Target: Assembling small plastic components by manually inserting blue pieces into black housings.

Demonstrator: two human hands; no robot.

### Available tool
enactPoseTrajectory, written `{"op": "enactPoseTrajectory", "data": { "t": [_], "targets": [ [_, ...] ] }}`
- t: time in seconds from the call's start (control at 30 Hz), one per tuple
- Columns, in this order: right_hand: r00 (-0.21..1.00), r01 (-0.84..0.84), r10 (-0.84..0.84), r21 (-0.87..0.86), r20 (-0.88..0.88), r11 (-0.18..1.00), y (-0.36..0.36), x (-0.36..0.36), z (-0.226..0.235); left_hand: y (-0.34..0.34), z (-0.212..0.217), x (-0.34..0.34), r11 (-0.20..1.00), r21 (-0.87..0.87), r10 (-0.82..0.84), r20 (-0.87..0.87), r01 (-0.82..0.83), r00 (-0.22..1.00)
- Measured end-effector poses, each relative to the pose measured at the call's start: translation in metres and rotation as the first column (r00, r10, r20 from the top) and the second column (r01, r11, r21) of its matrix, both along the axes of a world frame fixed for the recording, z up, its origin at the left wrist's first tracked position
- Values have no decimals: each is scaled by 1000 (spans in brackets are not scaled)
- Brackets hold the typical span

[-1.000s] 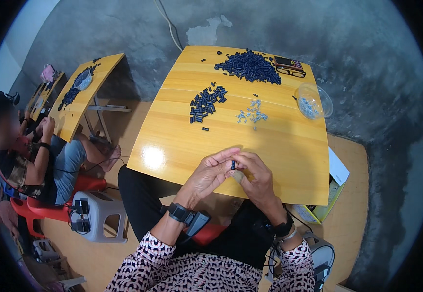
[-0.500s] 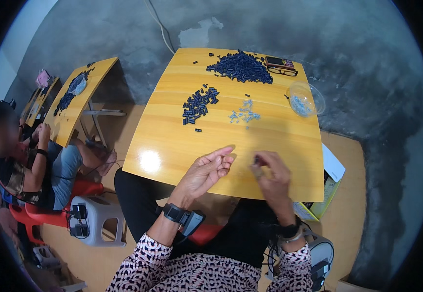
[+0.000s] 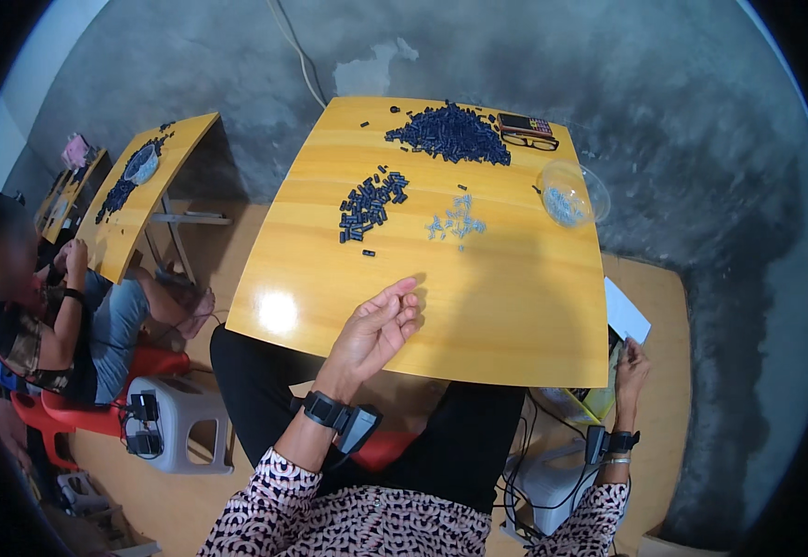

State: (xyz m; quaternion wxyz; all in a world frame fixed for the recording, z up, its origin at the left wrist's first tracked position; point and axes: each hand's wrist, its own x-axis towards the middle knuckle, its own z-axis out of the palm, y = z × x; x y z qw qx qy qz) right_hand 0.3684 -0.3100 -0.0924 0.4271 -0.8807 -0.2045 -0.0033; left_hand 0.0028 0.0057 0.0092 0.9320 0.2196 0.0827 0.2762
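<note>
My left hand hovers palm-up over the near edge of the yellow table, fingers loosely curled and apart, nothing visible in it. My right hand hangs below the table's right edge, fingers pointing up toward a white sheet; I cannot see whether it holds anything. On the table, beyond my left hand, lie a small heap of dark blue parts and a scatter of pale blue pieces. A bigger dark blue heap sits at the far edge.
A clear bowl holding pale pieces stands at the right; a flat dark device and glasses lie at the far right. A seated person works at another yellow table to the left. A grey stool stands nearby.
My hands were together, pinching a small dark part above the near edge. They separated; the right hand dropped off the table's right side, and the left stayed with its fingers opened.
</note>
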Motion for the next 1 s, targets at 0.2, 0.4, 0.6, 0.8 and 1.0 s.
{"op": "enactPoseTrajectory", "data": {
  "t": [0.2,0.4,0.6,0.8,1.0],
  "targets": [
    [992,-16,18,12,-128,1000,-35,38,-83,-1,-2,-2,1000,-21,-7,-30,7,1000],
    [989,132,-103,304,-110,944,-40,65,-72,-1,-1,-2,999,-32,-25,-12,25,1000],
    [986,-8,-27,205,167,979,35,-13,110,-1,-4,1,1000,-12,-11,-25,11,1000],
    [645,-724,666,21,375,689,185,-135,190,1,-5,-8,999,-31,43,61,-41,997],
    [341,-930,865,-5,367,369,310,-197,137,0,-13,-7,989,-121,103,137,-86,985]
  ]
}}
